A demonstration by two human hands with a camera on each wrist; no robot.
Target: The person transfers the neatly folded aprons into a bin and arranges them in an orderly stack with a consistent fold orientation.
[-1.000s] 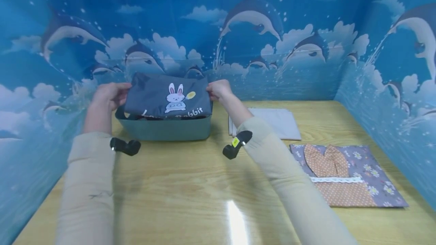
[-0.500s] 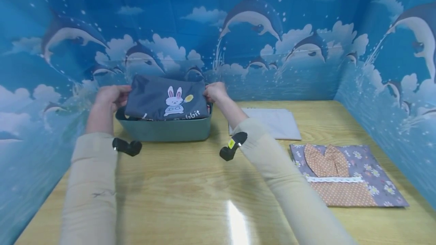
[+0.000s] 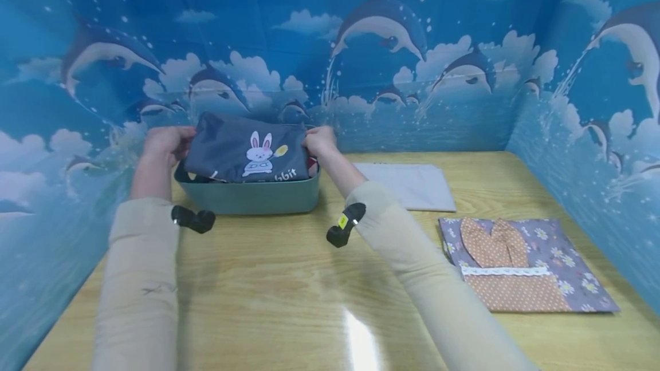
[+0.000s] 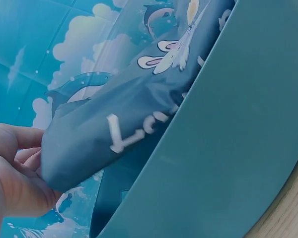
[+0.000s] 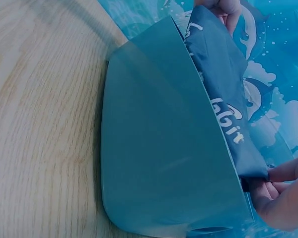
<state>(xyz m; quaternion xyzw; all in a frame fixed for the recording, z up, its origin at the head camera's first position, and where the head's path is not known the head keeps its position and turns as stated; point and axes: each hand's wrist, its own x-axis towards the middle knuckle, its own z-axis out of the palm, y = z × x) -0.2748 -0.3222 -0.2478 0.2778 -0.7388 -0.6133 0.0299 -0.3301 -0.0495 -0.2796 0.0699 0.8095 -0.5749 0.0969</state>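
Observation:
A folded dark grey-blue cloth (image 3: 222,147) with a white rabbit print and lettering lies partly inside a green bin (image 3: 252,199) at the back left. My left hand (image 3: 166,142) pinches its left end between thumb and fingers, and the left wrist view shows that end lifted above the rim. At the opposite end, my right hand (image 5: 283,198) pinches the cloth's corner beside the bin's edge. The cloth's lower edge is hidden behind the bin's front wall. Something reddish shows in the bin near the right hand, too little to identify.
Pale folded fabric (image 3: 412,185) lies on the wooden table (image 3: 268,291) right of the bin. Farther right and nearer is a purple floral fabric piece (image 3: 582,268) with a brown dotted pocket and ear shapes. Dolphin-printed curtains (image 3: 289,27) close off the back and sides.
The cloth has sunk slightly into the bin and shifted a little left at its right end. My right hand has moved left with it; the left hand has barely moved.

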